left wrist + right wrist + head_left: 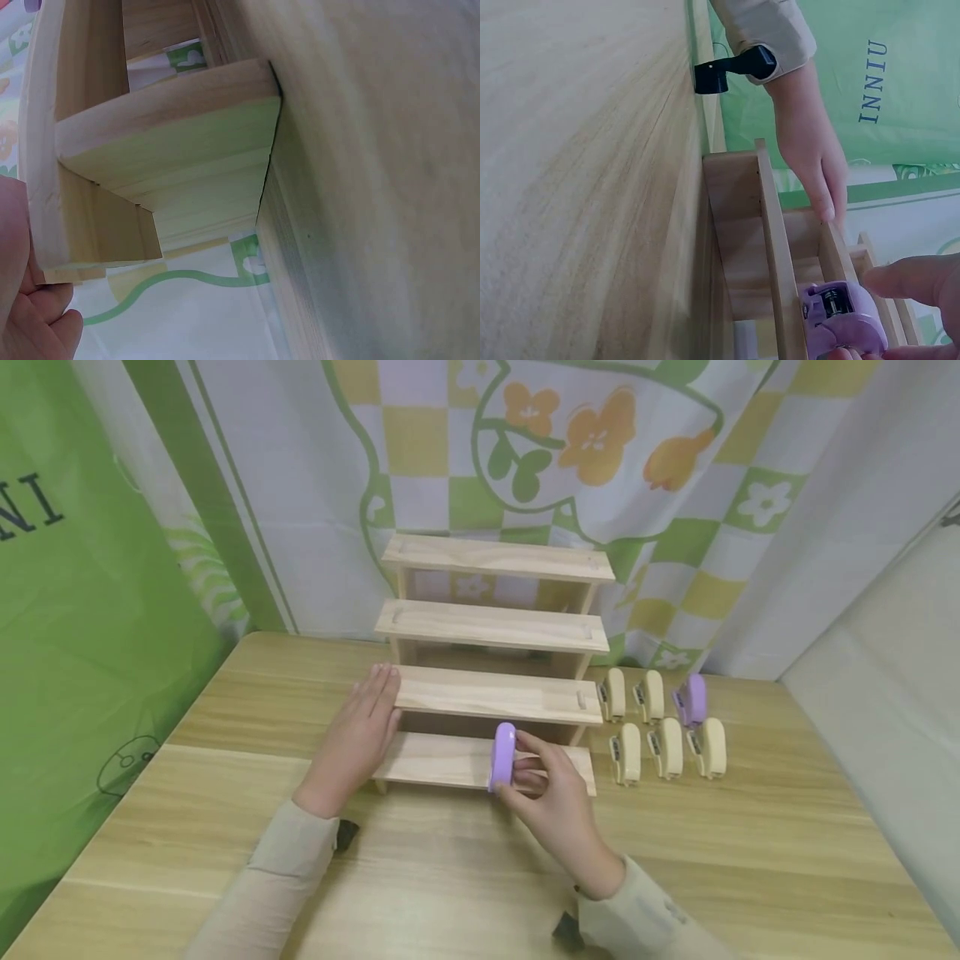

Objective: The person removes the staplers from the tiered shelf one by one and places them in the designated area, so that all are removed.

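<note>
My right hand [558, 806] pinches a purple mini stapler [503, 757] between thumb and fingers at the lowest step [435, 760] of a wooden tiered shelf. In the right wrist view this stapler [846, 319] is at that step's board; whether its full weight rests there I cannot tell. My left hand [352, 735] lies against the left end of the second step [487, 693], fingers fairly straight in the head view. Part of that hand [37, 315] shows beside the board end in the left wrist view.
Right of the shelf stand several cream staplers [669, 747] in two rows, with another purple stapler [693, 700] at the back right. Two upper steps [495, 625] rise behind. A patterned curtain [420, 443] hangs behind the wooden table [450, 877].
</note>
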Demonstrator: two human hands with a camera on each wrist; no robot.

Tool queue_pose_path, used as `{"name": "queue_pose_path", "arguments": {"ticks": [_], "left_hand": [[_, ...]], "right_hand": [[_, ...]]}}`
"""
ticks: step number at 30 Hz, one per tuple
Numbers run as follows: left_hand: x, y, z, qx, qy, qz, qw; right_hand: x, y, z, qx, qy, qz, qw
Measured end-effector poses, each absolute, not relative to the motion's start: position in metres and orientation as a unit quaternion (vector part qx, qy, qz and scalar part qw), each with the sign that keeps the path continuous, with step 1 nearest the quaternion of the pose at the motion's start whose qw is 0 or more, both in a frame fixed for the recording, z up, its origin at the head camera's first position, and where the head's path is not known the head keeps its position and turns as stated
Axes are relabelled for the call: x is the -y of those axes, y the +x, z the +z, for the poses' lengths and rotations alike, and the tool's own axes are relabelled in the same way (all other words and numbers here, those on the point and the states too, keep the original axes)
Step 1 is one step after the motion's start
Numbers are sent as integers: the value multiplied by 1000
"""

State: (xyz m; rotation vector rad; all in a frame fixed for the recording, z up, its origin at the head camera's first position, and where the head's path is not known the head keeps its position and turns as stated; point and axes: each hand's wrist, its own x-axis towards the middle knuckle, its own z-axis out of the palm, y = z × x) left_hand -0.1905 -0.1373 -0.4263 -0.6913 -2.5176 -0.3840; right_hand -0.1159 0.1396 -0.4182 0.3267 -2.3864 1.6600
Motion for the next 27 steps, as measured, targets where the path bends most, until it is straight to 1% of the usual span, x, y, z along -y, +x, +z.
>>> {"name": "queue_pose_path", "arguments": {"ticks": [6, 14, 22, 27], "left_hand": [[137, -190, -425, 927, -251, -142, 239], [137, -191, -425, 924, -255, -139, 249], [136, -190, -423, 927, -252, -142, 241], [136, -189, -423, 925, -254, -139, 246]], "right_hand": [[-136, -117, -417, 814, 108, 562, 100], [-137, -119, -418, 810, 106, 569, 94], [-137, -119, -417, 797, 88, 594, 73], [-139, -120, -418, 782, 79, 615, 59]]}}
